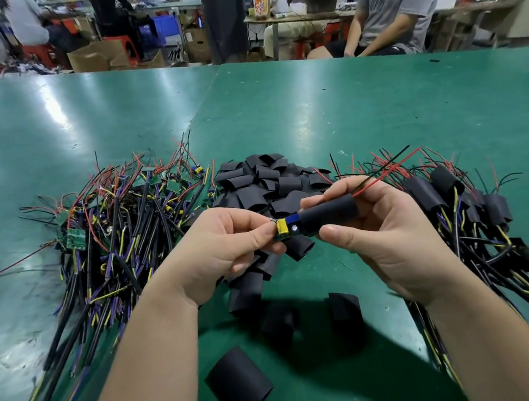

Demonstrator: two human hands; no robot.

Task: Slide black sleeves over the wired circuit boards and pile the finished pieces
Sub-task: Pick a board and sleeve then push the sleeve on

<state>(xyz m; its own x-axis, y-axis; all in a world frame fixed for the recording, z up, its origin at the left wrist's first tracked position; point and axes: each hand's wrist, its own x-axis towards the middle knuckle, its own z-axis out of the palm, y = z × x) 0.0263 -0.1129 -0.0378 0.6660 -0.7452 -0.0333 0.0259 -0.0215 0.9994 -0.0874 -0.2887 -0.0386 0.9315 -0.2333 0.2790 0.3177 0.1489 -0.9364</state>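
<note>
Now the left hand (224,241) pinches the board (286,227) by its end so it cannot wobble, and the right hand (386,236) grips the sleeve (331,212), likely to push it on.

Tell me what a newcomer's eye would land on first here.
The two hands at centre: the left hand pinches the yellow end of a board while the right hand holds a black sleeve partly over it. Around them lie three heaps on the green table: bare wired boards at left, loose sleeves behind the hands, sleeved pieces at right.
</note>
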